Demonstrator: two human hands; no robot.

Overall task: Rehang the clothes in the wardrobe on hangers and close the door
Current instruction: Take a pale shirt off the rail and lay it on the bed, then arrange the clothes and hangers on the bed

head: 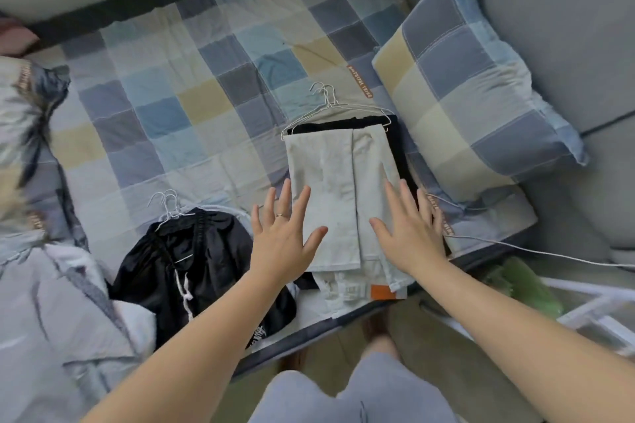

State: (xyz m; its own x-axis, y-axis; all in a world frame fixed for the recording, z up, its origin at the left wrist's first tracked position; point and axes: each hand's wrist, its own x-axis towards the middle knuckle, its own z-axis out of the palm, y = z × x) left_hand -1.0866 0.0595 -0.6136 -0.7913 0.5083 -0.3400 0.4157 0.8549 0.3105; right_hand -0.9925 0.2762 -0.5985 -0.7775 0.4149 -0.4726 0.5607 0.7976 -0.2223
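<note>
Now, with my left hand (285,233) and right hand (409,230) both spread wide over the pale trousers (336,182) on wire hangers (330,106) on the bed (206,79), I should smooth evenly, then lift by the hangers.

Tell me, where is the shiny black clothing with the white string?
In the head view, the shiny black garment with the white drawstring lies lower left on the checked bedsheet, with white wire hangers at its top, left of the left hand.
</note>
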